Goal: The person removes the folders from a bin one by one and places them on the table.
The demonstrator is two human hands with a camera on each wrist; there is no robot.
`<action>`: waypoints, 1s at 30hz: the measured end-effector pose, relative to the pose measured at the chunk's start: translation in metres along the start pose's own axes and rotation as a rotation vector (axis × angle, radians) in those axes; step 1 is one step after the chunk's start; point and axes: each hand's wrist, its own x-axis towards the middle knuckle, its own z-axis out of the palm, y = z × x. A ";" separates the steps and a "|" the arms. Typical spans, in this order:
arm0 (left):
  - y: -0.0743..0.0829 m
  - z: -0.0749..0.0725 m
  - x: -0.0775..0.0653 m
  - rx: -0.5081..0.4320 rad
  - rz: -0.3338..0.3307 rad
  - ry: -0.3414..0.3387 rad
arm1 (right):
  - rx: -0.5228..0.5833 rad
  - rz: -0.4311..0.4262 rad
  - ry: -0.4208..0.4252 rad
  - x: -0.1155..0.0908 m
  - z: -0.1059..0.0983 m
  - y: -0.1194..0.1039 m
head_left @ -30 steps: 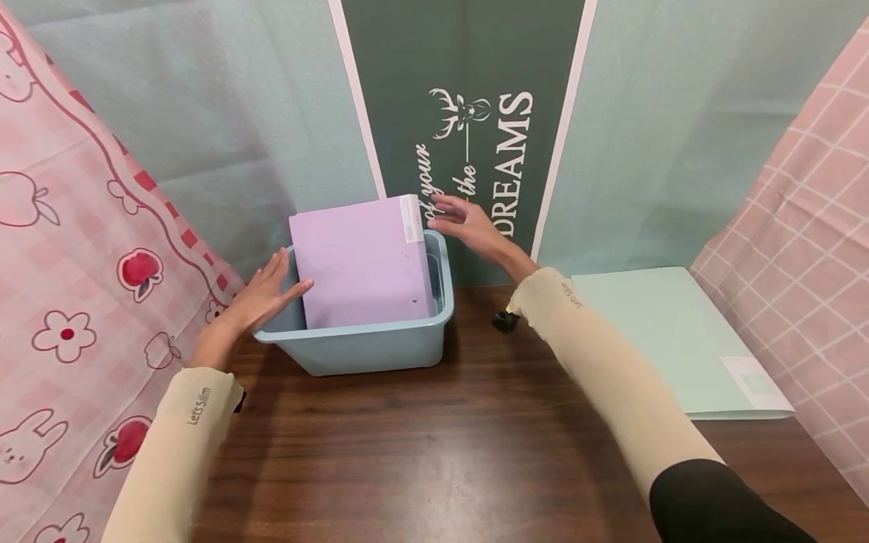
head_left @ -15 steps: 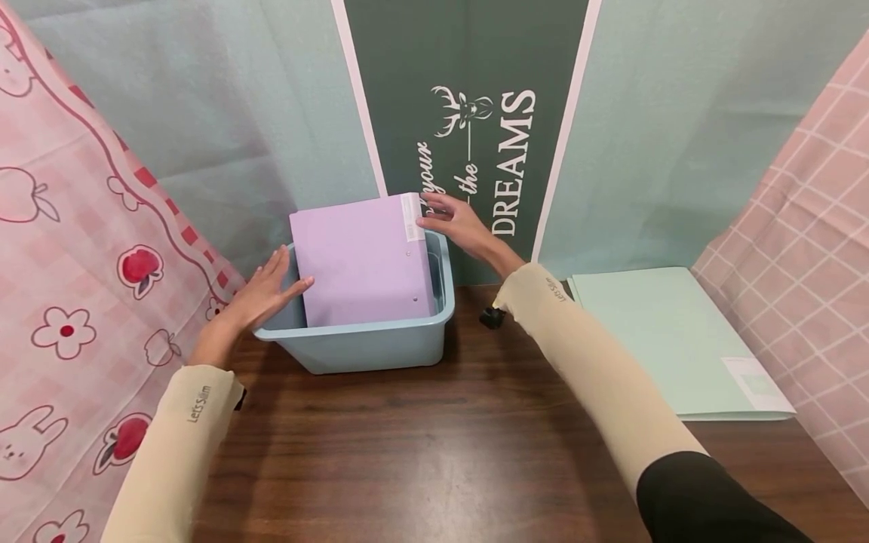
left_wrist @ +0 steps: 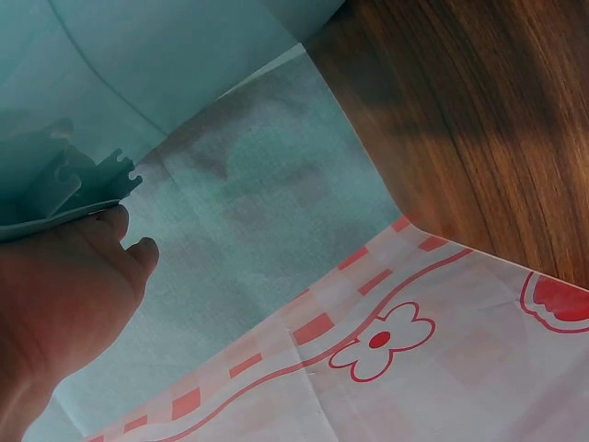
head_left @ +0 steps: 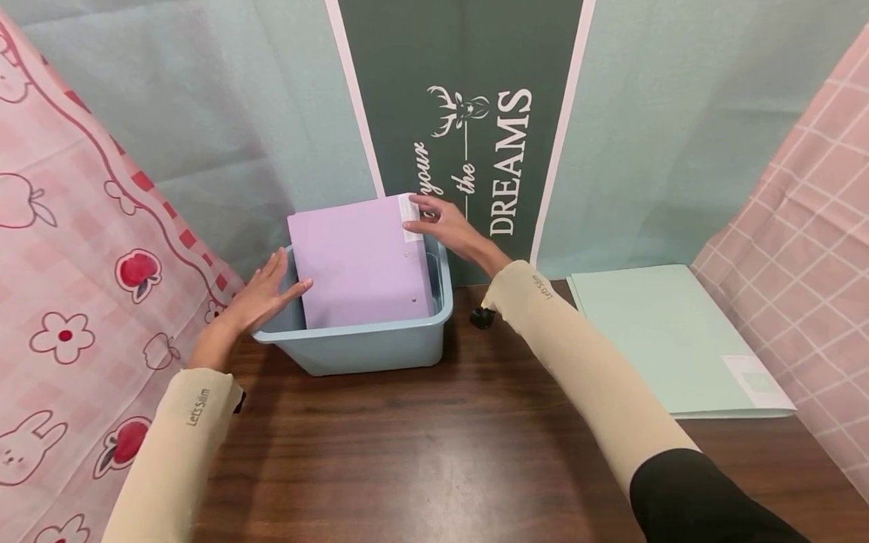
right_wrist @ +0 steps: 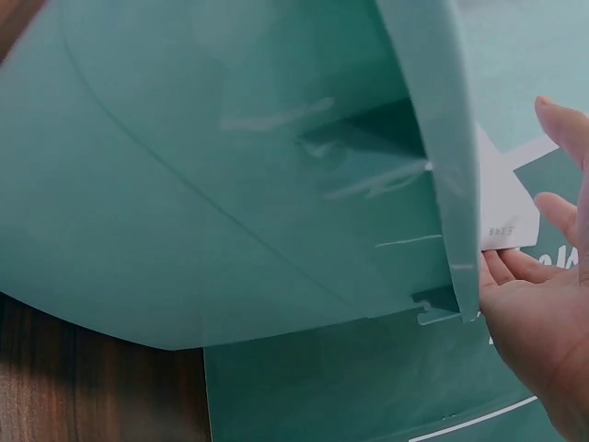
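A purple file folder (head_left: 360, 260) with rivets on its cover and a white label near its top right corner leans upright in a light blue plastic bin (head_left: 380, 351). The left hand (head_left: 261, 298) rests at the bin's left rim, its fingers straight and its thumb extended towards the folder. In the left wrist view, fingertips show outside the rim, and the thumb is hidden. At the folder's labelled corner, the right hand (head_left: 444, 226) reaches round the spine. The right wrist view shows some of its fingers (right_wrist: 502, 267) against the label's edge, with the thumb apart from the cover.
A pale green file folder (head_left: 679, 339) lies flat at the right of the brown wooden table (head_left: 421, 452). Behind the bin hangs a green printed cloth (head_left: 468, 45). Pink patterned cloths line the left (head_left: 75, 249) and right (head_left: 815, 249) sides.
From just right of the purple folder, the right hand has moved left onto its labelled corner. The left hand, the bin and the folder look unmoved.
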 end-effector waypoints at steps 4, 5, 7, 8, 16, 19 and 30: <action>0.001 -0.001 0.000 0.006 0.006 0.000 | 0.000 0.017 -0.015 0.001 0.003 -0.001; 0.001 -0.001 0.000 0.006 0.006 0.000 | -0.009 0.022 -0.021 0.001 0.003 -0.002; 0.001 -0.001 0.000 0.004 0.007 -0.002 | -0.037 0.022 -0.029 0.000 0.004 -0.003; 0.001 -0.001 0.000 0.001 0.006 -0.003 | -0.056 0.019 -0.032 -0.001 0.005 -0.003; 0.001 -0.001 0.000 0.001 0.012 -0.007 | -0.157 -0.017 -0.045 -0.007 0.009 -0.009; 0.001 0.000 0.000 0.005 0.012 -0.004 | -0.182 -0.057 -0.064 -0.007 0.012 -0.009; 0.001 -0.001 0.001 0.000 0.014 -0.010 | -0.316 -0.140 -0.106 -0.004 0.018 -0.007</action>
